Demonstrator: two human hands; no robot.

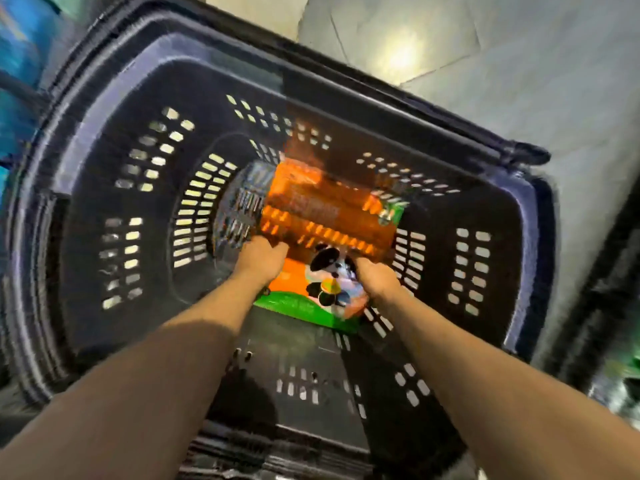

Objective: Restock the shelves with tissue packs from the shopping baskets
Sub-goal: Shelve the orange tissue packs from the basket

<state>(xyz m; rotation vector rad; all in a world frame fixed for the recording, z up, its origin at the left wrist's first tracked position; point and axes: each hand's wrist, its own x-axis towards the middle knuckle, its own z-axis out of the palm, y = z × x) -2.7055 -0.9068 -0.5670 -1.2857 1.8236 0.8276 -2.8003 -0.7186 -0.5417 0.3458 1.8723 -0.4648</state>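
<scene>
1. We look down into a dark blue slotted plastic shopping basket (104, 174) standing on a pale tiled floor (519, 64).
2. At the basket's bottom lies an orange-and-green plastic-wrapped tissue pack with a panda picture (329, 216).
3. Our left hand (261, 259) clasps the pack's near left edge, fingers closed on the wrap.
4. Our right hand (375, 277) grips its near right edge beside the panda, fingers curled around it.
5. The picture is blurred; finer print on the pack cannot be read.
</scene>
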